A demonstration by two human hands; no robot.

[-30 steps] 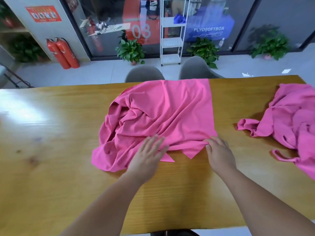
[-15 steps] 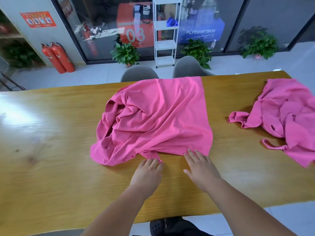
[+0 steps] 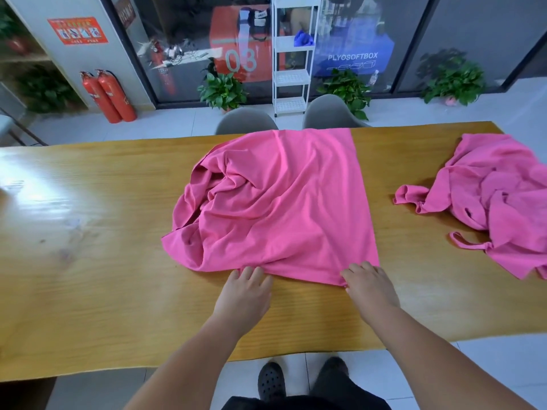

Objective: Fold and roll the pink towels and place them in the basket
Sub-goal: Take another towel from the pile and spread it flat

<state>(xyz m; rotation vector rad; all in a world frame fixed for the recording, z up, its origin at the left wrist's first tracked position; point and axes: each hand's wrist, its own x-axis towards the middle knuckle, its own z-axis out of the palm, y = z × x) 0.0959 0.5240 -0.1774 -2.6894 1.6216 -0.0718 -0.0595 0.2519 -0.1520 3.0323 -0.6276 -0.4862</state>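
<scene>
Nearest, item one: left grip [image 3: 245, 294], fingers fairly straight and laid against the near hem of the spread pink towel [image 3: 281, 202], nothing curled round the cloth; right grip [image 3: 370, 288] set on the towel's near right corner, fingers resting over the cloth, though whether the thumb pinched the hem beneath could not be told.

Item two: spread pink towel, lying on the counter [image 3: 88, 261] just beyond both grips; right half flat with a clean straight edge; left half bunched in deep creases; judged to be in the smoothing stage, with no fold made and no roll begun.

Item three: second pink towel [image 3: 497, 202], heaped and untouched at the right end of the counter, well apart from the first.

Item four: basket, not in view; nothing could be counted as placed; the task was judged barely begun, with flattening, folding, rolling and placing all outstanding for both towels.

Item five, beyond the counter: two grey chairs [image 3: 245, 121]; white shelf rack [image 3: 291, 54]; potted plants [image 3: 223, 90]; red fire extinguishers [image 3: 109, 96].

Changes noted: half a second earlier the grips sat close together at the middle of the near hem; the right grip had since travelled out to the corner, and the left had edged leftward; the pointed flap that poked out between them a second ago no longer showed, and the near hem lay straighter.
</scene>
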